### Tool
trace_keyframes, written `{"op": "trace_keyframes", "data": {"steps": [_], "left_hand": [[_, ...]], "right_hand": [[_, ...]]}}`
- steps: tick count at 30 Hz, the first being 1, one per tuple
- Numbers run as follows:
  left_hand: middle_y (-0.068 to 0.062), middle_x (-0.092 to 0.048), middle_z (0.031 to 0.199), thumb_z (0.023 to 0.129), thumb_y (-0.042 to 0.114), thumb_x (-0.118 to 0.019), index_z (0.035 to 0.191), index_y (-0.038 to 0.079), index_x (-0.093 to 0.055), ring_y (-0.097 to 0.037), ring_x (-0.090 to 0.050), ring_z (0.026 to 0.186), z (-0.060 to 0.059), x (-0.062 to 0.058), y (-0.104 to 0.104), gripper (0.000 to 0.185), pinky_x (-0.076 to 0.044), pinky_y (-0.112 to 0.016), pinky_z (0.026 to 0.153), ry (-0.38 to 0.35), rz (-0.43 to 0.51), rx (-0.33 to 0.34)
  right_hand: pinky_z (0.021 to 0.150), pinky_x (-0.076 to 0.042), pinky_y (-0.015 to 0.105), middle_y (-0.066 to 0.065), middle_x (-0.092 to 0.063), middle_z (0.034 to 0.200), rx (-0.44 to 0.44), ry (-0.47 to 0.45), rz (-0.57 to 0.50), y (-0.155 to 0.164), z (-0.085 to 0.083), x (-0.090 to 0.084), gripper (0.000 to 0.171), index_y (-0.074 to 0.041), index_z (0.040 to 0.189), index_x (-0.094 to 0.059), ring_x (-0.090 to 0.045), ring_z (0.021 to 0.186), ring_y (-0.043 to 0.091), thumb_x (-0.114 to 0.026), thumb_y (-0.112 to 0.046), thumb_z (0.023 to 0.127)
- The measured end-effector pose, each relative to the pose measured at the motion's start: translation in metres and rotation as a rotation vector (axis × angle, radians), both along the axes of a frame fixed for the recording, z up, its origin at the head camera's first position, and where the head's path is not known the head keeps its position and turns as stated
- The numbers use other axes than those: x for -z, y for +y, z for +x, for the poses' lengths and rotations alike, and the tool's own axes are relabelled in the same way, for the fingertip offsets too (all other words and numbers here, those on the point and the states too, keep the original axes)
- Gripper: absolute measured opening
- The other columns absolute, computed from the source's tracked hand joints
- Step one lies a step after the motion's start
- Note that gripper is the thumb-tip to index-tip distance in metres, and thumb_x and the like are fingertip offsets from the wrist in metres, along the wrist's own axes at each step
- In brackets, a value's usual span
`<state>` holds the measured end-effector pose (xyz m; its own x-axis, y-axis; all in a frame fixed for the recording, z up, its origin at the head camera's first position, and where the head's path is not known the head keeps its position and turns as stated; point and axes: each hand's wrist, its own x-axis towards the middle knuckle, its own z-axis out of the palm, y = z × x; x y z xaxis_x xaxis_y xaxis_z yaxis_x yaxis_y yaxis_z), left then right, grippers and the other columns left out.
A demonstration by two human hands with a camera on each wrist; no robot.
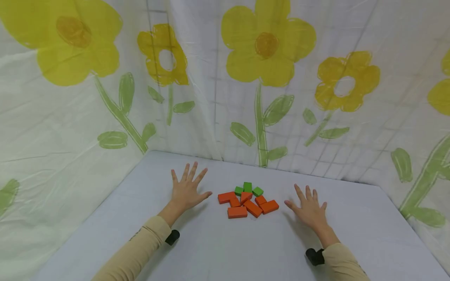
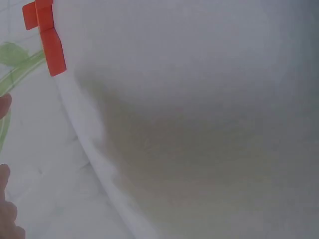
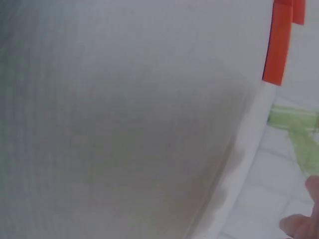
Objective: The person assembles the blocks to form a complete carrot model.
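Observation:
A small heap of flat blocks lies in the middle of the white table [image 1: 225, 249]: several orange blocks [image 1: 237, 212] in front and three green blocks [image 1: 247, 187] behind them. My left hand [image 1: 186, 191] lies flat on the table just left of the heap, fingers spread and straight. On the other side my right hand [image 1: 309, 208] rests flat too, fingers straight, holding nothing. Neither hand touches a block. The left wrist view catches orange blocks [image 2: 50, 42] at its top left edge; the right wrist view catches orange blocks [image 3: 278, 42] at its top right.
A white sheet printed with yellow flowers and green stems [image 1: 267, 50] hangs close behind and along both sides of the table. The table's far edge meets the sheet just beyond the blocks. Both sleeves are beige, with black wrist mounts [image 1: 172, 237].

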<state>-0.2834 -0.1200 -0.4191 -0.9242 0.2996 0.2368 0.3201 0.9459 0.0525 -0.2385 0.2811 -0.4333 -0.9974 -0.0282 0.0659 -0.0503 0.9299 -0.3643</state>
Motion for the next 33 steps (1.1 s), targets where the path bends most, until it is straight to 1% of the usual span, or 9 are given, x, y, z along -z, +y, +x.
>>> {"op": "trace_keyframes", "data": {"steps": [3,6,9,11,15,19,24,29,33], "left_hand": [[-0.015,-0.02,0.159,0.09,0.055,-0.059,0.15,0.015,-0.039,-0.037,-0.015,0.145,0.0,0.001,0.004,0.074,-0.005,-0.074,0.105,-0.023,0.038,0.08],[-0.019,-0.034,0.152,0.092,0.035,-0.064,0.141,0.005,-0.048,-0.039,-0.026,0.141,0.0,0.002,0.009,0.06,-0.016,-0.07,0.107,-0.105,0.162,0.226],[-0.021,-0.045,0.144,0.093,0.017,-0.065,0.135,-0.002,-0.053,-0.04,-0.037,0.135,0.0,0.003,0.016,0.048,-0.027,-0.061,0.108,-0.228,0.308,0.36],[-0.023,-0.049,0.14,0.093,0.007,-0.063,0.131,-0.005,-0.055,-0.041,-0.042,0.131,-0.002,0.005,0.021,0.041,-0.031,-0.056,0.108,-0.282,0.376,0.429],[-0.024,-0.052,0.136,0.091,-0.008,-0.053,0.128,-0.006,-0.057,-0.04,-0.045,0.128,-0.008,0.008,0.031,0.037,-0.036,-0.052,0.106,-0.316,0.397,0.517],[-0.022,-0.053,0.136,0.083,-0.02,-0.047,0.128,-0.005,-0.058,-0.038,-0.046,0.129,-0.016,0.005,0.042,0.049,-0.036,-0.049,0.107,-0.374,0.359,0.546],[-0.015,-0.052,0.139,0.08,-0.023,-0.051,0.133,0.0,-0.057,-0.033,-0.044,0.131,-0.024,0.002,0.056,0.057,-0.034,-0.046,0.109,-0.484,0.242,0.515],[-0.009,-0.053,0.14,0.086,-0.016,-0.057,0.134,0.007,-0.058,-0.027,-0.044,0.132,-0.027,0.002,0.064,0.053,-0.033,-0.04,0.11,-0.474,0.051,0.499],[-0.006,-0.05,0.143,0.089,-0.01,-0.06,0.139,0.011,-0.054,-0.025,-0.042,0.134,-0.028,0.003,0.067,0.055,-0.033,-0.038,0.111,-0.463,-0.045,0.474]], "right_hand": [[0.102,-0.019,0.074,0.038,-0.021,0.149,-0.014,0.007,-0.031,-0.003,0.0,-0.001,0.078,0.003,0.149,-0.027,-0.018,0.136,0.056,-0.054,-0.047,0.096],[0.101,-0.032,0.066,0.038,-0.034,0.142,-0.014,0.019,-0.073,-0.006,0.002,-0.003,0.071,0.01,0.144,-0.034,-0.033,0.13,0.054,-0.059,-0.036,0.095],[0.1,-0.036,0.061,0.036,-0.045,0.135,-0.003,0.034,-0.13,-0.008,0.003,-0.004,0.063,0.012,0.138,-0.041,-0.041,0.125,0.052,-0.062,-0.028,0.094],[0.098,-0.04,0.059,0.035,-0.051,0.13,0.002,0.062,-0.151,-0.009,0.004,-0.004,0.059,0.012,0.135,-0.047,-0.046,0.121,0.05,-0.064,-0.025,0.092],[0.096,-0.042,0.058,0.033,-0.055,0.125,-0.002,0.075,-0.184,-0.014,0.004,-0.005,0.052,0.012,0.129,-0.053,-0.05,0.117,0.048,-0.066,-0.02,0.09],[0.096,-0.042,0.058,0.033,-0.055,0.126,-0.017,0.052,-0.192,-0.018,0.003,-0.003,0.047,0.012,0.127,-0.055,-0.049,0.118,0.048,-0.066,-0.016,0.09],[0.094,-0.045,0.056,0.032,-0.057,0.123,-0.022,0.027,-0.219,-0.026,0.0,0.0,0.043,0.01,0.124,-0.058,-0.053,0.115,0.046,-0.067,-0.014,0.089],[0.09,-0.048,0.054,0.029,-0.06,0.118,-0.043,0.026,-0.237,-0.033,-0.001,-0.001,0.041,0.009,0.122,-0.06,-0.056,0.109,0.044,-0.068,-0.011,0.087],[0.09,-0.048,0.054,0.028,-0.061,0.118,-0.059,0.021,-0.243,-0.035,0.0,-0.001,0.042,0.009,0.122,-0.06,-0.057,0.109,0.043,-0.07,-0.012,0.087]]}}
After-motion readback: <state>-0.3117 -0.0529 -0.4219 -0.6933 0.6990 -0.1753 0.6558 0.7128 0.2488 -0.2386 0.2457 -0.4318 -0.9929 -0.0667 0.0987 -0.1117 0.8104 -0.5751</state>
